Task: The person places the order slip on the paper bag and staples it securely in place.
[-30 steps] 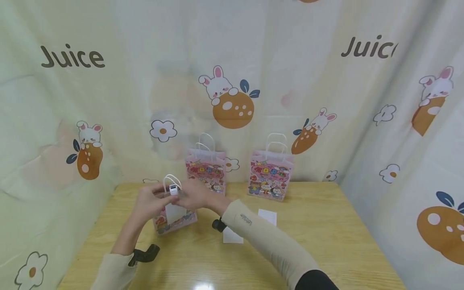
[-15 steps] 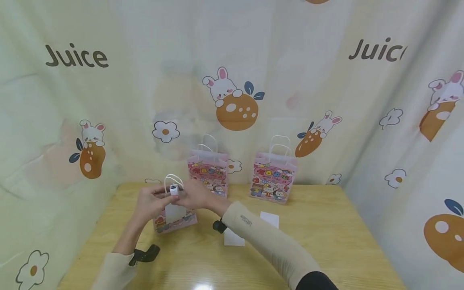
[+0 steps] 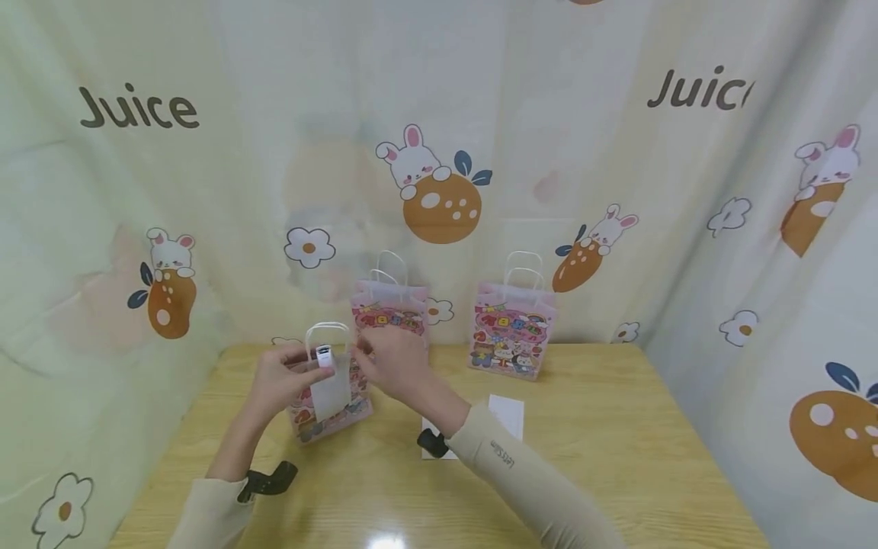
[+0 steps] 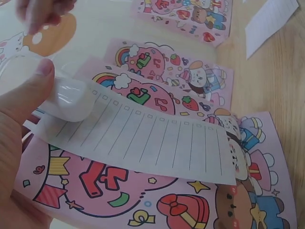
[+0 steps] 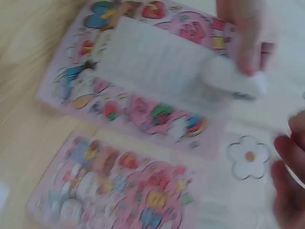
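My left hand [image 3: 277, 379] grips a small white stapler [image 4: 71, 98] at the top of a pink cartoon paper bag [image 4: 109, 183], its thumb on the stapler. A white lined checklist slip [image 4: 157, 136] with small boxes hangs from the stapler over the bag's front. The bag's white handle [image 3: 328, 325] stands up behind the stapler. My right hand [image 3: 398, 366] is just right of the bag's top, fingers bent with a gap between thumb and fingers. It looks blurred in the right wrist view, at the right edge.
Two more pink paper bags stand at the back of the wooden table [image 3: 604, 435]: one bag [image 3: 391, 301] behind my right hand, another bag [image 3: 513, 335] farther right. White paper slips [image 3: 507, 415] lie partly under my right forearm. A printed curtain [image 3: 439, 76] hangs behind.
My right hand has come away from the stapler and shifted to the right, uncovering more of the slip and bag. The left hand keeps its grip in nearly the same place.
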{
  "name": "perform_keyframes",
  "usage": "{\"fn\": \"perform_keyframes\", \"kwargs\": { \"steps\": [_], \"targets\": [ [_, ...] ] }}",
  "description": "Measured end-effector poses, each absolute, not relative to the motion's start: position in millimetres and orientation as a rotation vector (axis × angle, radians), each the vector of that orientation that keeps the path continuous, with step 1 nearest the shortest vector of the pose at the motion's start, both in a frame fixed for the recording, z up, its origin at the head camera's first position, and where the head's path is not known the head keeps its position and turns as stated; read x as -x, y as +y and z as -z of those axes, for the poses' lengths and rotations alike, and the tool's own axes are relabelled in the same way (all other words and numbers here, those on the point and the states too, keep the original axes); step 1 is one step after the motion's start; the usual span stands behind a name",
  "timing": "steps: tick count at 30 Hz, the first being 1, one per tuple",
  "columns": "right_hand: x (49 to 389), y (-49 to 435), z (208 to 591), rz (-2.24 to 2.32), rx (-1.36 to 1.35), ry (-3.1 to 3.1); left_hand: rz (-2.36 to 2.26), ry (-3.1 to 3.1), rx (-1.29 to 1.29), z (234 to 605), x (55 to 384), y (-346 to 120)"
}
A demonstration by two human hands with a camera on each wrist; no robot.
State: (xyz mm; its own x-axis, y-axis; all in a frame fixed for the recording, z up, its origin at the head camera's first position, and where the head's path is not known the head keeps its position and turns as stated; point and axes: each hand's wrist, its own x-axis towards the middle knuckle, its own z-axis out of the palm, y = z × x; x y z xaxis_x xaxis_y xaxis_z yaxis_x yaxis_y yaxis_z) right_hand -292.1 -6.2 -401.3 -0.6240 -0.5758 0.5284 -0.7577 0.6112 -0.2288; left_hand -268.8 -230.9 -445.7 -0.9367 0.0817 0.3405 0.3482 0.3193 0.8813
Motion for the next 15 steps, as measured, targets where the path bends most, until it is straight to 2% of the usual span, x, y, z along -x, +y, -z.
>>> {"fn": "perform_keyframes", "kwargs": {
  "steps": [9, 15],
  "targets": [
    [293, -36, 394, -0.66, -1.082, -2.726, 1.481, -2.375, 0.438, 445, 270, -228],
    [295, -33, 399, -0.908, -1.072, -2.71, 1.591, -2.334, 0.515, 446, 271, -228]
  ]
}}
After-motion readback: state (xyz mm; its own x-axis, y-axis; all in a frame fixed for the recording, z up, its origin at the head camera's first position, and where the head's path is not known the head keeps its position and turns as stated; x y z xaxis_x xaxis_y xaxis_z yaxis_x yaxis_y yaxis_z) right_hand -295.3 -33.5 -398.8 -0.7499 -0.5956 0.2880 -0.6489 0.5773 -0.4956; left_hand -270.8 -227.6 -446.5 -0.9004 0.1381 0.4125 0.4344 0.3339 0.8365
